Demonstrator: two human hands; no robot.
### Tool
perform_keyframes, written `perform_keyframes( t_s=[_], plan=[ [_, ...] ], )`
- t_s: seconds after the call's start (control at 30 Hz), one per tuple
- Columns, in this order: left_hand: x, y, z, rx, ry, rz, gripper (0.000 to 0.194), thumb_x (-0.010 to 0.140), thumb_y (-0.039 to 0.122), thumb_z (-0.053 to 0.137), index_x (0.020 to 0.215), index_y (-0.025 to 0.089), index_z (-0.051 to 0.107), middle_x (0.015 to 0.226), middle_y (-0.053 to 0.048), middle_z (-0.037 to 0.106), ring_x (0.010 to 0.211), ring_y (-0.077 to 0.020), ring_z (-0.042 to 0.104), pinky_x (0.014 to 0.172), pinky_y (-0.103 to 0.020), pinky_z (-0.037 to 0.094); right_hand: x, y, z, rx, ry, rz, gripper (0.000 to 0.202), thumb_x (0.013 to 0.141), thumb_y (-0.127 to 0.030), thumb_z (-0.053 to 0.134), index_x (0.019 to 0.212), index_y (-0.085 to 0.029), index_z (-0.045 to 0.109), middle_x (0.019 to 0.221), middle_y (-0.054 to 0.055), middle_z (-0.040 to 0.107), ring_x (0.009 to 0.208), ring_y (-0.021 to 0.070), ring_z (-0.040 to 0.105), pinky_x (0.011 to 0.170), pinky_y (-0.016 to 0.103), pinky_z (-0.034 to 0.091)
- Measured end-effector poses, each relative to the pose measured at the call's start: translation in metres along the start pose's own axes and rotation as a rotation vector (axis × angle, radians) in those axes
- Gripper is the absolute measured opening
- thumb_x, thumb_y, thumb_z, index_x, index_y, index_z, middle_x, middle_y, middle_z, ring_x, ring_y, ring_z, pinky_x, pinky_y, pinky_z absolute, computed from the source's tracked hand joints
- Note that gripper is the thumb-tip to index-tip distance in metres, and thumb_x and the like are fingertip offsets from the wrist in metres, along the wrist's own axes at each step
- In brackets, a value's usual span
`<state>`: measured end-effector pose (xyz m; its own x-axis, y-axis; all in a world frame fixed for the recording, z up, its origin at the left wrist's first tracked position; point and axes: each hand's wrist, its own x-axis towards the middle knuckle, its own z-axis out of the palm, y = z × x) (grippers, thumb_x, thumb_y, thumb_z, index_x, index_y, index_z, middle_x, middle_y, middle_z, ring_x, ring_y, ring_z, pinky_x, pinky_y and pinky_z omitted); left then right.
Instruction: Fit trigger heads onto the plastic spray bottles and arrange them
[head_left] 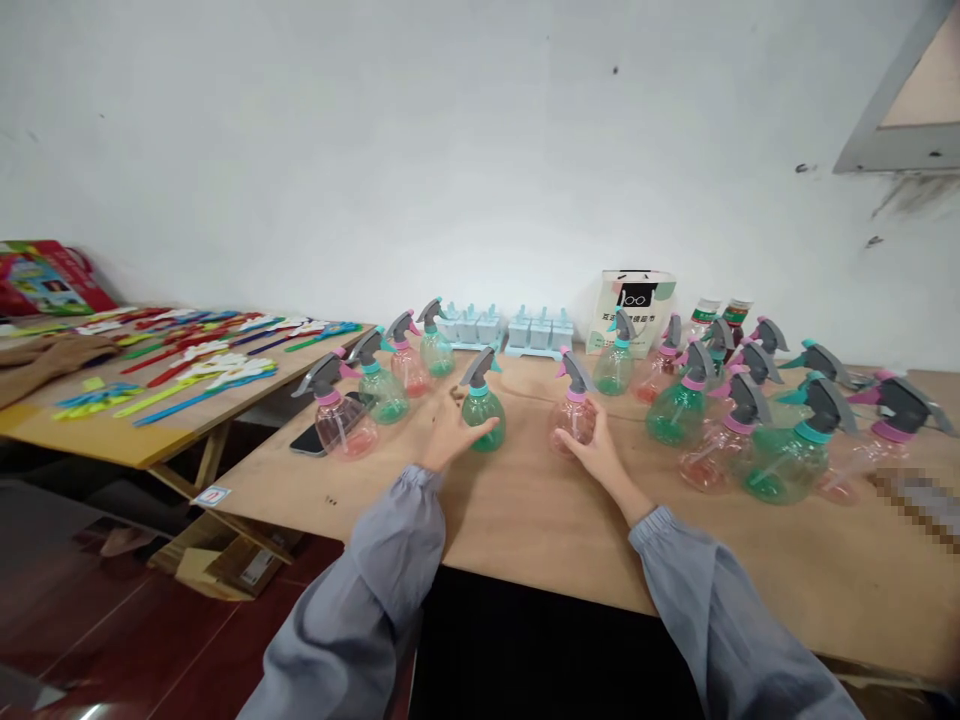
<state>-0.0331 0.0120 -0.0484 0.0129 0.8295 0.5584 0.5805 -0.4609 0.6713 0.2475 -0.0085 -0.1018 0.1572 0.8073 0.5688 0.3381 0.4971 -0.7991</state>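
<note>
My left hand [454, 432] is wrapped round the lower body of a green spray bottle [486, 408] with a turquoise collar and grey trigger head. A pink spray bottle [564, 413] with a pink collar is gripped by my right hand [592, 440], thumb across its front. Both bottles stand upright at the middle of the wooden table [525, 530], a short gap between them. To the left, pink and green spray bottles stand in a slanting row, the nearest a pink one [346, 425]. Several more crowd the right side, among them a large green bottle [784, 465].
A dark phone [309, 441] lies behind the nearest left bottle. Pale blue ice-pop moulds [540, 332] and a printed paper bag [634, 312] stand against the wall. Colourful flat plastic strips [202, 375] cover the neighbouring table, where another person's arm [52, 362] rests at far left.
</note>
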Motion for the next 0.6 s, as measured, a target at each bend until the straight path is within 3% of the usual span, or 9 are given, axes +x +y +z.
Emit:
perform_keyframes(
  t_s=[0.1,0.23,0.4,0.6],
  plan=[
    [0.012,-0.006,-0.001,0.195,-0.018,-0.072,0.065,0.072,0.057,0.077,0.118,0.018,0.052,0.115,-0.014,0.064,0.116,-0.0333,0.061,0.102,-0.047,0.046,0.000,0.000,0.000,-0.012,0.006,0.003,0.086,0.071,-0.054,0.078,0.139,-0.022,0.036,0.144,0.018,0.049,0.137,0.0316,0.048,0.118,0.057,0.035],
    [0.065,-0.015,0.009,0.355,-0.001,-0.195,0.071,0.073,0.063,0.074,0.126,0.019,0.056,0.132,-0.020,0.056,0.126,-0.0388,0.055,0.103,-0.049,0.043,-0.001,-0.004,0.001,-0.002,0.004,-0.001,0.084,0.072,-0.053,0.076,0.138,-0.022,0.036,0.143,0.018,0.050,0.136,0.0317,0.049,0.118,0.056,0.036],
    [0.130,-0.026,0.033,0.315,-0.029,-0.374,0.079,0.076,0.063,0.072,0.138,0.017,0.050,0.122,-0.025,0.064,0.119,-0.0428,0.061,0.096,-0.054,0.045,-0.006,-0.013,0.004,0.007,-0.017,0.013,0.083,0.073,-0.050,0.075,0.140,-0.021,0.034,0.145,0.019,0.049,0.137,0.0319,0.049,0.118,0.055,0.035],
    [0.164,-0.027,0.052,0.247,0.006,-0.411,0.073,0.072,0.053,0.080,0.124,0.008,0.055,0.118,-0.032,0.065,0.119,-0.0414,0.061,0.090,-0.047,0.047,-0.011,-0.019,0.005,0.036,-0.059,0.026,0.085,0.073,-0.049,0.077,0.141,-0.023,0.034,0.147,0.018,0.047,0.140,0.0314,0.047,0.118,0.053,0.037]
  ],
)
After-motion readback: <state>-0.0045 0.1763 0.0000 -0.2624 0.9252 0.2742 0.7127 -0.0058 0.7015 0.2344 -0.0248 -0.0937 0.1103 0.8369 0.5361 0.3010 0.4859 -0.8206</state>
